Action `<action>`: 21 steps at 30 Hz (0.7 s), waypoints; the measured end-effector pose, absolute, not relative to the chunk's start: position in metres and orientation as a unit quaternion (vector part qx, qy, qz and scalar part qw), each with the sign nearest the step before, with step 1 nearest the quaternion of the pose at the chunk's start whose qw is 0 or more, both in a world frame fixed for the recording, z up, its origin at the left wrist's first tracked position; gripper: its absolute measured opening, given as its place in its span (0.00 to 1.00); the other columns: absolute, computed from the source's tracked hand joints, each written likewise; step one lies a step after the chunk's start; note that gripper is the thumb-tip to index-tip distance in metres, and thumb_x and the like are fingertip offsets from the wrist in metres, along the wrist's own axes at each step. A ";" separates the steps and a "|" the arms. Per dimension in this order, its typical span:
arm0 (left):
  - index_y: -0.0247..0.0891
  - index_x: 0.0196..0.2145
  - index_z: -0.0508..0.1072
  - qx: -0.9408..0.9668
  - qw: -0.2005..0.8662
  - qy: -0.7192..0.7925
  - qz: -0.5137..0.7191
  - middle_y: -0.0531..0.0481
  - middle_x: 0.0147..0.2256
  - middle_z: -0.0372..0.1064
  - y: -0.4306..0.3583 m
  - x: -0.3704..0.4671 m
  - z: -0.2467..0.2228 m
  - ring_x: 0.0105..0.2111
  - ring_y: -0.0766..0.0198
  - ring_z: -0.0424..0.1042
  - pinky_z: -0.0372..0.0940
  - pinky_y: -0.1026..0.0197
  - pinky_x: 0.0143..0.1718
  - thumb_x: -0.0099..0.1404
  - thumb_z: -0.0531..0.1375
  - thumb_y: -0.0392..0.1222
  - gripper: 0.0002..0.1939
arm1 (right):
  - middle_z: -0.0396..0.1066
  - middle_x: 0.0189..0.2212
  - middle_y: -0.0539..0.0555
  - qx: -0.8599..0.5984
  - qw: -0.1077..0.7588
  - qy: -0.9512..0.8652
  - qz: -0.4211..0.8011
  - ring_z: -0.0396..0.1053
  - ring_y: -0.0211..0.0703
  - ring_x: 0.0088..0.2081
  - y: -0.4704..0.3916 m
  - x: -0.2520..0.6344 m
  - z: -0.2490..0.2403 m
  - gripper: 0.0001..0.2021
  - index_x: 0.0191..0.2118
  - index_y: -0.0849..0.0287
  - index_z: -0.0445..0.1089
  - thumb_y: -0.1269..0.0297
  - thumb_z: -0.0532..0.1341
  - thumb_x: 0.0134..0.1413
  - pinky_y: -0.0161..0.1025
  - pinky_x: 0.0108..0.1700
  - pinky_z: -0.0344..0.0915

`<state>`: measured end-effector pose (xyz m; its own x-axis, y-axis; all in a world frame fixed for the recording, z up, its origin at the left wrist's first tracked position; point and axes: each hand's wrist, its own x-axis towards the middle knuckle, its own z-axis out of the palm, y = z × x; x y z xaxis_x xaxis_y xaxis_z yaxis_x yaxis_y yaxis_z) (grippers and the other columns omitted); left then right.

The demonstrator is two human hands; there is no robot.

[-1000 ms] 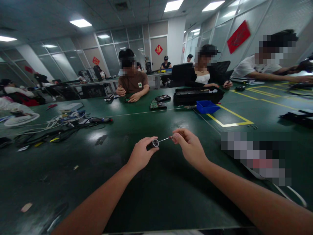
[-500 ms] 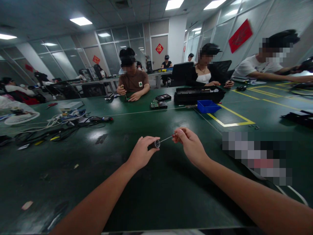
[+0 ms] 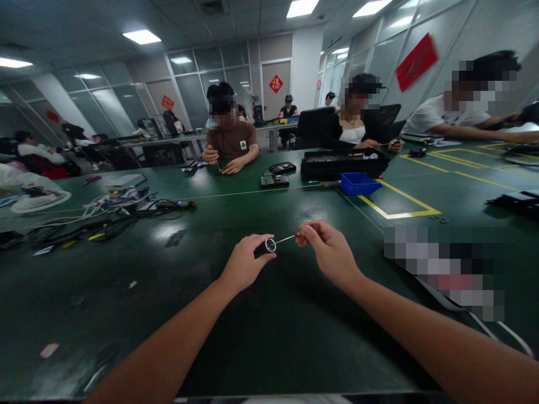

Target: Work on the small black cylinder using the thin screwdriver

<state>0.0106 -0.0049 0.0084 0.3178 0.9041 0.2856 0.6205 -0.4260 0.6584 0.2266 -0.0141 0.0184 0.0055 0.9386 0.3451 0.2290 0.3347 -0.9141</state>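
Note:
My left hand (image 3: 246, 259) is closed around a small black cylindrical part (image 3: 270, 246) with a silvery ring at its end, which faces right. Between thumb and fingers, my right hand (image 3: 327, 249) grips a screwdriver (image 3: 287, 238) by its red handle end. Its thin metal shaft points left, with the tip at the ringed end of the cylinder; whether the tip touches a screw is too small to tell. Both hands are above the green table (image 3: 269, 336).
Tangled cables (image 3: 113, 216) lie at the left. Ahead are opened hard drives (image 3: 274, 178), a long black housing (image 3: 345, 163) and a blue bin (image 3: 360, 183). A blurred-out object (image 3: 442, 275) rests at the right. Several people sit around, one across (image 3: 231, 140).
The view has shifted very slightly. The cylinder's ringed end has turned a little toward me, while the screwdriver stays at it and both hands keep their grip.

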 end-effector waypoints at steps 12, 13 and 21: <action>0.46 0.54 0.72 0.782 0.212 0.485 0.330 0.49 0.50 0.72 -0.003 0.007 0.004 0.50 0.55 0.69 0.62 0.51 0.54 0.62 0.66 0.38 0.22 | 0.73 0.23 0.50 -0.526 0.497 -0.621 0.301 0.70 0.42 0.26 -0.018 0.229 0.027 0.17 0.33 0.58 0.74 0.48 0.60 0.60 0.41 0.32 0.64; 0.46 0.54 0.72 0.781 0.212 0.486 0.330 0.49 0.50 0.72 -0.003 0.007 0.005 0.51 0.55 0.69 0.62 0.51 0.54 0.62 0.66 0.38 0.22 | 0.73 0.23 0.50 -0.527 0.494 -0.622 0.303 0.70 0.42 0.26 -0.018 0.229 0.028 0.17 0.33 0.58 0.74 0.48 0.61 0.60 0.41 0.31 0.64; 0.45 0.53 0.73 0.769 0.205 0.494 0.351 0.49 0.50 0.72 -0.002 0.006 0.005 0.52 0.56 0.69 0.61 0.52 0.56 0.63 0.66 0.38 0.21 | 0.71 0.21 0.49 -0.477 0.477 -0.699 0.238 0.67 0.39 0.22 -0.028 0.226 0.022 0.16 0.26 0.55 0.70 0.50 0.66 0.56 0.37 0.25 0.60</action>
